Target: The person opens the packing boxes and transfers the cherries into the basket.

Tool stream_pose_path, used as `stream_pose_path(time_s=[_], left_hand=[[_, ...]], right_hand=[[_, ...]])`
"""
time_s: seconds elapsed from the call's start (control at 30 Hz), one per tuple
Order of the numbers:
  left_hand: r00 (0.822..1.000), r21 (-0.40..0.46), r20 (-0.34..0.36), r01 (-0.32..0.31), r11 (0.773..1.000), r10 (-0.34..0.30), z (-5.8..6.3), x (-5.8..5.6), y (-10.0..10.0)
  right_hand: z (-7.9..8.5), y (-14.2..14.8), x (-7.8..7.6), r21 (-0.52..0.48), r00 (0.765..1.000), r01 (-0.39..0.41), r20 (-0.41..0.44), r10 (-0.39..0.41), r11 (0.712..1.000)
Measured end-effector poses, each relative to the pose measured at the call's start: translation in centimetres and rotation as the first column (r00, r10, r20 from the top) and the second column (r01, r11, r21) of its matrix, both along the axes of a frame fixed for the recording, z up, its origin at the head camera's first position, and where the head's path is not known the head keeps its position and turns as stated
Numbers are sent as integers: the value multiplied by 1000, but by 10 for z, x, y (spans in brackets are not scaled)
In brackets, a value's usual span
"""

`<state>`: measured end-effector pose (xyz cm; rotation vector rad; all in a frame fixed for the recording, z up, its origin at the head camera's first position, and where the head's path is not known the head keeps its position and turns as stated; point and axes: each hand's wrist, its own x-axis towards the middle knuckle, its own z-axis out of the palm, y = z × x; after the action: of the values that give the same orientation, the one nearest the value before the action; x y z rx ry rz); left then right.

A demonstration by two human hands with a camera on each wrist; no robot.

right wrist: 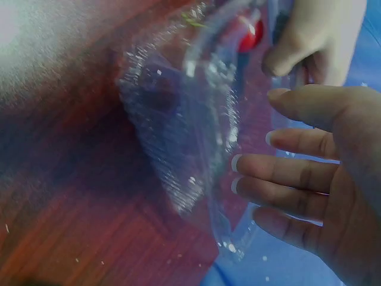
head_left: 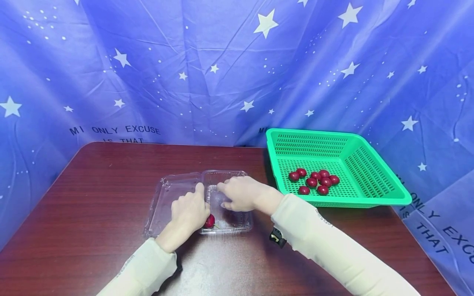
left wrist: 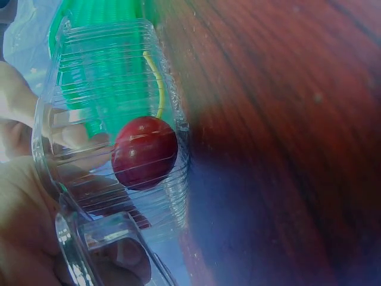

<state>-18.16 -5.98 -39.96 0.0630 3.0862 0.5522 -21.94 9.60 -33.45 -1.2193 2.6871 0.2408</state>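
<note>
A clear plastic clamshell box (head_left: 229,228) lies unfolded on the table, its lid (head_left: 166,201) to the left. In the near left corner of the base sits one dark red cherry (left wrist: 144,153) with a yellow-green stem. My left hand (head_left: 189,211) holds the box at the hinge edge between lid and base; some of its fingers are hidden in the head view. Over the base is my right hand (head_left: 242,193), fingers apart and slightly bent. In the right wrist view nothing lies between the right fingers (right wrist: 286,170).
A green slotted plastic basket (head_left: 385,176) stands at the back right, with several red cherries (head_left: 323,190) in it. Under everything is a dark reddish wooden table (head_left: 111,172). Behind it hangs a blue curtain (head_left: 207,94) with white stars.
</note>
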Motion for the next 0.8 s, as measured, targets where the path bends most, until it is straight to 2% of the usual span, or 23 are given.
stream_pose_path(time_s=[0.3,0.8], left_hand=[[1000,-4,-8,0,1000,0,-1,0,0],[1000,-21,4,7,1000,-6,-1,0,0]], right_hand=[[-15,-10,7,31,1000,-17,11,17,999],[-28,-18,13,17,998,-17,53,16,1000]])
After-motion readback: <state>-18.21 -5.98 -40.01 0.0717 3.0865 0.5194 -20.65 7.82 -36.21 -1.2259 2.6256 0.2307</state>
